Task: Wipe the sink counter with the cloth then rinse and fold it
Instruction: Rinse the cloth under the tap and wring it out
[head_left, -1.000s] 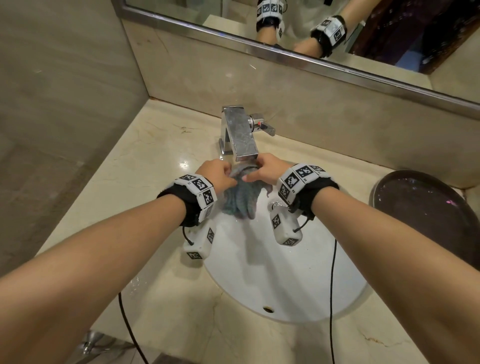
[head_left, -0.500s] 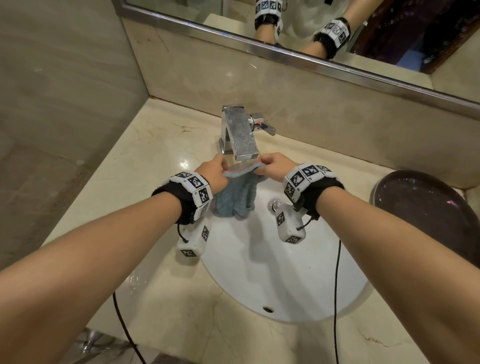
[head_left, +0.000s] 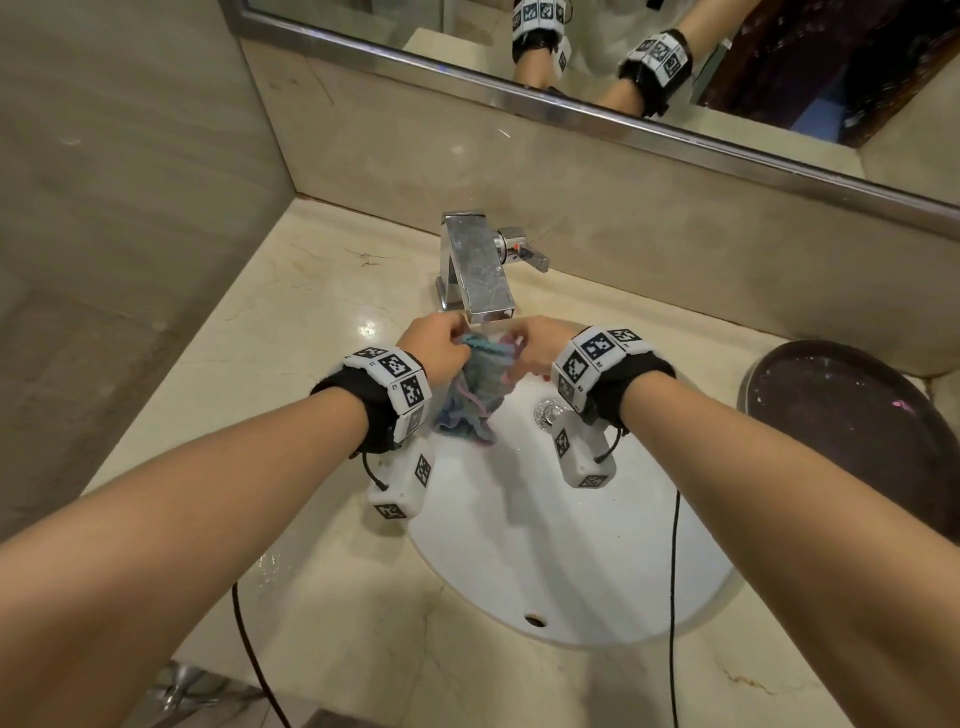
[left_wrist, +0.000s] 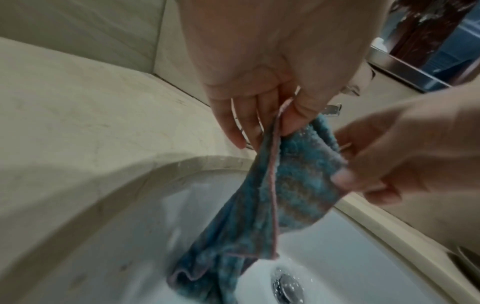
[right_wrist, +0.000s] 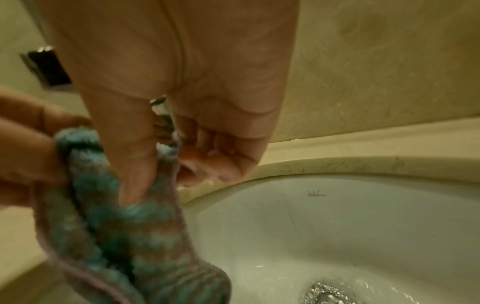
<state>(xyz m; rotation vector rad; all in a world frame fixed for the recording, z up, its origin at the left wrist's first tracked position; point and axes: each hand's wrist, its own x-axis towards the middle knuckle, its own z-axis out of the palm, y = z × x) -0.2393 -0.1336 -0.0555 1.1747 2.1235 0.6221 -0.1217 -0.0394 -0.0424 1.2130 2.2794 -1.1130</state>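
Note:
A wet blue-grey cloth (head_left: 475, 392) with a pink hem hangs under the chrome faucet (head_left: 480, 270), over the back of the white sink basin (head_left: 571, 545). My left hand (head_left: 441, 345) pinches its upper left edge and my right hand (head_left: 527, 345) pinches its upper right edge. In the left wrist view the cloth (left_wrist: 272, 195) droops from my left hand (left_wrist: 272, 119) toward the drain (left_wrist: 287, 288), with water running there. In the right wrist view my right hand (right_wrist: 155, 168) has its thumb pressed on the bunched cloth (right_wrist: 135, 236).
The beige marble counter (head_left: 260, 364) surrounds the basin, with a wall on the left and a mirror behind. A dark round tray (head_left: 852, 431) sits at the right. The faucet handle (head_left: 524, 252) sticks out to the right. Water droplets lie on the counter's front left.
The cloth was bunched between both hands, then stretched by its top edge. Now the hands hold it closer together under the spout and it hangs lower into the basin.

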